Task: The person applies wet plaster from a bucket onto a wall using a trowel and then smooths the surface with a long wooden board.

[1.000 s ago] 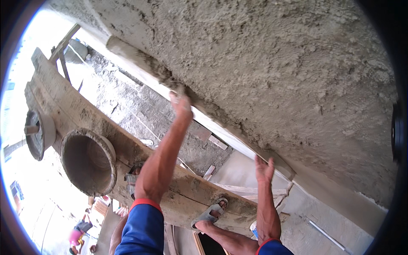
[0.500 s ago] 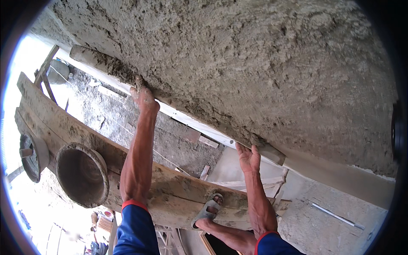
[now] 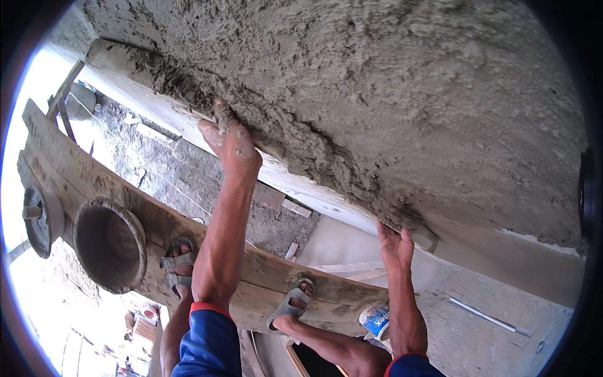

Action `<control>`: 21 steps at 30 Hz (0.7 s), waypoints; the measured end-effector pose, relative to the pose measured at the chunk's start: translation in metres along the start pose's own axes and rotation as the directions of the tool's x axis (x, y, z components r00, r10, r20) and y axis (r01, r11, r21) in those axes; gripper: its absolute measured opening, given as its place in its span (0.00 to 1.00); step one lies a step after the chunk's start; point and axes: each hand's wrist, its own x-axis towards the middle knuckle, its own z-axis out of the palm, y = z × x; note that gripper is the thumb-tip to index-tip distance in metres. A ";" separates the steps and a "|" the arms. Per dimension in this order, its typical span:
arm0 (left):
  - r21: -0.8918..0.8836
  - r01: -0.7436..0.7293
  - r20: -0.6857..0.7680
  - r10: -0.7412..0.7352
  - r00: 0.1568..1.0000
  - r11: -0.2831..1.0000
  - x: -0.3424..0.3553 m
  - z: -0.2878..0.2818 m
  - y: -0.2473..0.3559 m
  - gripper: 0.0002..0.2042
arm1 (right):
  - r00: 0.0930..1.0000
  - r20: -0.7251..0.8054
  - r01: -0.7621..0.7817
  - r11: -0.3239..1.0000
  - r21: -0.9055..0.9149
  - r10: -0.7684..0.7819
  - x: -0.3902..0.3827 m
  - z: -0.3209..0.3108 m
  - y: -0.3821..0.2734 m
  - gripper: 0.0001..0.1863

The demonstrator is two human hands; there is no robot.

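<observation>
Board (image 3: 119,60) runs 10 to 4 o'clock across the view, flat against the rough wet-mortar wall (image 3: 452,113). Lumpy mortar (image 3: 308,147) sits along its upper edge, heaviest mid-span.

Left hand (image 3: 239,147) at 10 o'clock: fingers closed on the board edge, one digit up in the mortar, smears on the back of the hand. Right hand (image 3: 396,248) at 4 o'clock, near the board's lower end: palm up, fingers extended and spread from the thumb, touching the edge from below; tips partly hidden.

Underfoot: scaffold plank (image 3: 260,275), 9 to 5 o'clock, mortar-stained, both sandalled feet on it. Round basin (image 3: 113,251) on plank at 8 o'clock, second round container (image 3: 55,217) just beside it at 9. Blue-white bucket (image 3: 375,320) at 5 o'clock, by right forearm.
</observation>
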 end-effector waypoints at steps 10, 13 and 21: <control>0.134 0.084 0.027 -0.088 0.996 0.987 -0.087 0.043 0.045 0.17 | 0.994 -0.005 0.108 0.993 -0.047 -0.109 -0.071 0.026 -0.092 0.23; 0.024 0.121 -0.011 -0.121 0.993 0.992 -0.124 0.060 0.075 0.20 | 0.994 0.021 0.111 0.993 -0.030 -0.110 -0.100 0.034 -0.117 0.23; -0.126 0.142 -0.052 -0.149 0.987 0.982 -0.207 0.062 0.125 0.18 | 0.954 0.297 0.097 0.976 -0.194 -0.036 -0.249 0.060 -0.192 0.25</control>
